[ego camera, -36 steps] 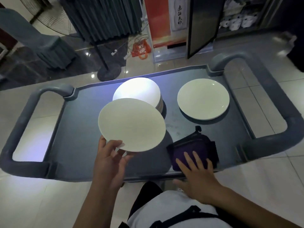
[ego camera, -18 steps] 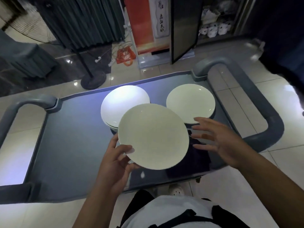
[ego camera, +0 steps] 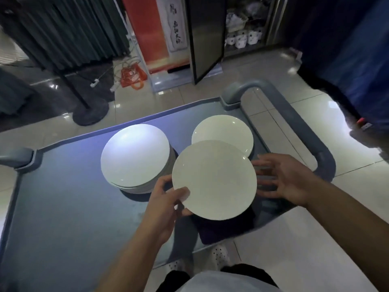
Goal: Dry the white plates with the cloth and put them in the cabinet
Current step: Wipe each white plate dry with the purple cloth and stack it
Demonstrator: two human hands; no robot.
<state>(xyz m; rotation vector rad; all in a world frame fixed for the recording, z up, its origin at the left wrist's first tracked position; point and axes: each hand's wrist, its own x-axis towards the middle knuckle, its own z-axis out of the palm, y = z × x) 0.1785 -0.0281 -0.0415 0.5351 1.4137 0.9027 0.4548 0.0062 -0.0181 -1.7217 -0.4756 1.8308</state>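
The plate [ego camera: 213, 179], gripped at its near edge by the left hand [ego camera: 163, 204], has been carried right of the stack [ego camera: 134, 154]; the right hand [ego camera: 284, 178], withdrawn from the cloth [ego camera: 219, 231], is spread empty beside it, so drying is not yet begun.

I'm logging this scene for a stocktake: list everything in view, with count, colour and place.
held round plate: one, white, above the cart's near right
stack of round plates: one, white, cart middle
single round plate: one, white, cart far right
grey plastic cart: one, foreground
folded cloth: one, dark purple, under held plate
cabinet door: one, dark, open, beyond
orange bag: one, floor
left hand: grips held plate's edge
right hand: open, beside plate
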